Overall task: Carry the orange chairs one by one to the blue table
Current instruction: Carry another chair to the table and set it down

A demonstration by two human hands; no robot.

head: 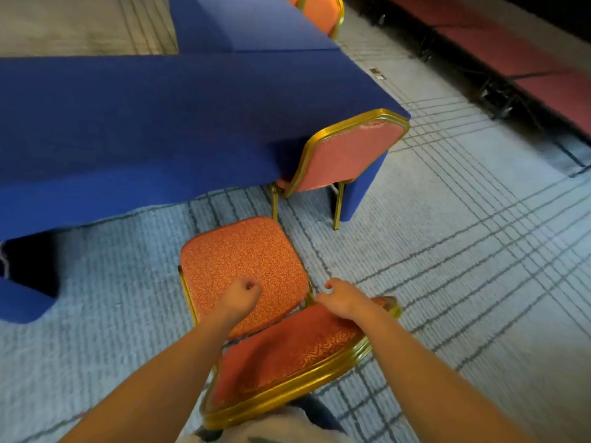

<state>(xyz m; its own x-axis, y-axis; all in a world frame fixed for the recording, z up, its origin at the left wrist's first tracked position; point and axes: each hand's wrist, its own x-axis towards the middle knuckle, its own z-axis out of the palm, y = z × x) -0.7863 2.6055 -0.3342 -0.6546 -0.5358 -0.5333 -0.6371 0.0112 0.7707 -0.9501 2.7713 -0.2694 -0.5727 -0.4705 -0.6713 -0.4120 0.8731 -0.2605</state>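
An orange chair with a gold frame stands on the carpet just in front of me, its seat facing the blue table and its backrest nearest me. My left hand hovers over the seat with its fingers curled into a fist, holding nothing. My right hand is over the right end of the backrest, fingers loosely curled and apart, gripping nothing that I can see. A second orange chair is tucked under the table's right end. A third orange chair shows at the far side.
The blue cloth hangs to the floor along the table's edge, with a dark gap at the left. Pale carpet with dark grid lines spreads to the right. A low red-topped platform on black legs runs along the far right.
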